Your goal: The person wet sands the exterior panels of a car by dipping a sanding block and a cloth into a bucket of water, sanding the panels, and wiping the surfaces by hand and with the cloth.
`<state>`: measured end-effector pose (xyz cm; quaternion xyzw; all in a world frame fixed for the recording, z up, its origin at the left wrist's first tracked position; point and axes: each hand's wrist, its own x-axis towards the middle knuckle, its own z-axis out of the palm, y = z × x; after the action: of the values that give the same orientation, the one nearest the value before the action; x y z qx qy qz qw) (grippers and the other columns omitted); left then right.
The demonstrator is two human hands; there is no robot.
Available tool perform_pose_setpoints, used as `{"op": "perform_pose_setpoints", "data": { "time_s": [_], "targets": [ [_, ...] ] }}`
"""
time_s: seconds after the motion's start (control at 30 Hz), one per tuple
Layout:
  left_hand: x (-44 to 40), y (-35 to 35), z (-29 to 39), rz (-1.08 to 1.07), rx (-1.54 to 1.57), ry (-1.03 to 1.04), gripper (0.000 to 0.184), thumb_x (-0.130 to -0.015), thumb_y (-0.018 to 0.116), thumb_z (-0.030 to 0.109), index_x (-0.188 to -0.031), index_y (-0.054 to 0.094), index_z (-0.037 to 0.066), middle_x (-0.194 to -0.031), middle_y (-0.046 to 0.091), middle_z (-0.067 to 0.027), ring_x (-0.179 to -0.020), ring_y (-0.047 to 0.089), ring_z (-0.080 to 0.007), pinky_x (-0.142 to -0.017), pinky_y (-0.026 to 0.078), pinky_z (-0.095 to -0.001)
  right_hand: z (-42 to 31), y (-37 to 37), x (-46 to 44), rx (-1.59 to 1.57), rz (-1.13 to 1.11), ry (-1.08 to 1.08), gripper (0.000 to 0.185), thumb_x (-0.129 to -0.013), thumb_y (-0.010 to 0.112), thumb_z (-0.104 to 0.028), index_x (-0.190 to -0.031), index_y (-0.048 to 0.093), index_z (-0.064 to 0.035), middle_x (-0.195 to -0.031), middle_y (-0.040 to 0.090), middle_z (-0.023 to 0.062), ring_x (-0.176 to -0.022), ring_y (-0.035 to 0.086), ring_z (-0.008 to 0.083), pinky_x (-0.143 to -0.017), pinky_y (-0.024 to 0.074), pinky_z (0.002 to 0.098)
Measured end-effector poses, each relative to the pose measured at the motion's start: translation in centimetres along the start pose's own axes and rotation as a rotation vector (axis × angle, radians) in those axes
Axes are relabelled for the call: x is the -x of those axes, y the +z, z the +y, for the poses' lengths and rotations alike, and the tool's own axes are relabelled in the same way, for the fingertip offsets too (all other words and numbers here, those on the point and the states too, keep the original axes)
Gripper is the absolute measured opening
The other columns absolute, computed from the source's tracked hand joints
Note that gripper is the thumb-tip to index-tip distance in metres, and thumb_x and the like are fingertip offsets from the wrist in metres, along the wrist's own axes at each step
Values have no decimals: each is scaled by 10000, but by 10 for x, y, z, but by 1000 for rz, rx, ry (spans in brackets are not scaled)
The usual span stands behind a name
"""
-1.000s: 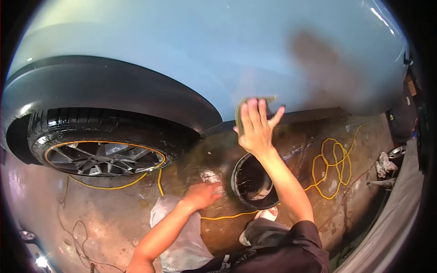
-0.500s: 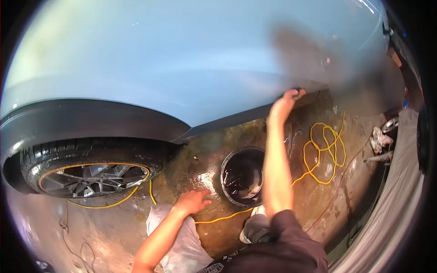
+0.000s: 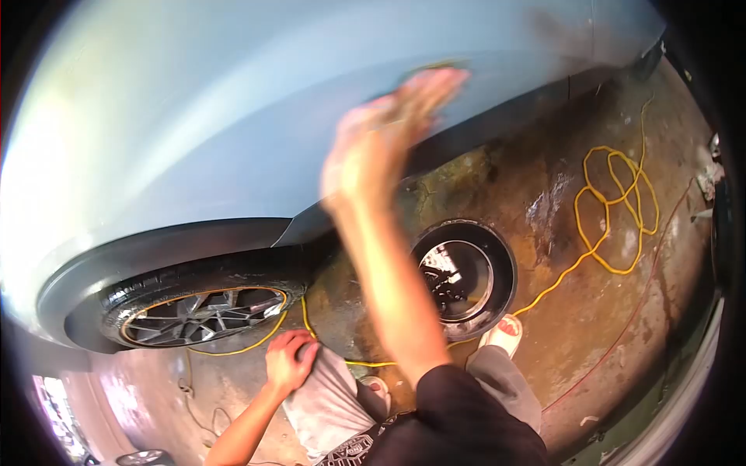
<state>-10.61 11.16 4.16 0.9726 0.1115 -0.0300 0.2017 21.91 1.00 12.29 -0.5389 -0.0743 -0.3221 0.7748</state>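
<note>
My right hand point(image 3: 388, 136), smeared by motion, is up against the lower side of a light blue car body point(image 3: 233, 140). Under its fingers shows the edge of a flat dark pad point(image 3: 432, 67) with a yellowish rim; the rest is hidden by the hand. My left hand point(image 3: 289, 361) lies on my left knee, thumb apart from the fingers, holding nothing. Below my right forearm stands a round black bucket point(image 3: 507, 272) with dark, shiny liquid inside, partly covered by the arm.
At the left is a wheel point(image 3: 206, 317) with dark spokes and an orange rim line. A yellow hose point(image 3: 559, 281) runs past the bucket and lies in loops on the wet floor point(image 3: 536, 202). A thin red line point(image 3: 653, 264) crosses the floor at the right.
My right hand has moved left and higher on the car side, away from the lower edge. My left hand has settled back onto the knee. The view has shifted.
</note>
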Motion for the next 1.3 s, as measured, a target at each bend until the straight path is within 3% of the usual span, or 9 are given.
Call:
{"op": "perform_pose_setpoints", "data": {
  "time_s": [0.07,0.17,0.3,0.57,0.67,0.8,0.97,1.2,1.3],
  "targets": [
    [-16,11,-1,-70,-83,-34,225,-846,702,273,-954,727,77,-1020,706,-115,-987,655,-329,-874,503,-431,-37,14,40,176,11,-165,747,-943,510,-261,-1580,174,-63,-1658,133,170,-1536,72,363,-1147,-10,688],
    [-29,12,7,-68,-2,22,179,-844,687,226,-935,727,78,-984,720,-87,-945,670,-307,-862,508,-413,-24,4,53,513,-383,-413,835,-994,372,-514,-1586,52,-19,-1652,28,231,-1532,-6,396,-1128,-62,712],
    [-20,14,3,7,29,-36,168,-848,673,210,-916,731,69,-981,730,-83,-945,680,-303,-872,513,-412,45,-89,-129,218,131,115,785,-1063,183,-527,-1553,-91,21,-1647,-107,200,-1534,-80,273,-1245,14,386],
    [-55,39,38,-294,-184,-47,235,-851,654,294,-942,733,93,-974,716,-138,-950,665,-328,-877,495,-449,-15,15,64,414,-298,-387,806,-914,532,-394,-1555,228,-10,-1623,125,277,-1508,48,480,-1082,-64,772],
    [-42,32,14,-106,12,-33,201,-868,655,253,-938,736,83,-995,730,-89,-939,673,-314,-869,514,-411,41,-81,-112,141,134,112,760,-1068,182,-500,-1555,-64,30,-1651,-70,205,-1537,-31,288,-1239,-30,382],
    [-51,41,23,-74,9,-67,180,-865,663,215,-939,738,69,-996,735,-99,-933,683,-322,-859,530,-405,56,-94,-116,382,45,108,703,-1078,231,-407,-1562,-55,16,-1653,-103,191,-1536,-77,260,-1237,-37,429],
    [-87,84,26,-232,-251,143,243,-883,636,273,-968,732,67,-1033,723,-131,-966,682,-353,-852,544,-431,9,-21,0,316,-254,7,696,-1033,321,-335,-1564,80,43,-1637,8,274,-1523,-37,426,-1196,-29,590],
    [-90,58,43,-149,-81,-145,277,-877,656,327,-981,739,84,-1016,722,-137,-995,670,-357,-889,525,-412,57,-141,-206,196,150,178,723,-1073,250,-442,-1574,-14,8,-1663,-37,185,-1542,-62,256,-1241,48,402],
    [-94,93,5,-81,-267,175,338,-861,661,384,-984,737,79,-1028,716,-157,-1017,653,-382,-906,521,-420,20,-1,-26,285,-9,18,661,-1031,390,-375,-1572,197,-48,-1656,71,201,-1518,63,428,-1163,16,678]
  ]
}}
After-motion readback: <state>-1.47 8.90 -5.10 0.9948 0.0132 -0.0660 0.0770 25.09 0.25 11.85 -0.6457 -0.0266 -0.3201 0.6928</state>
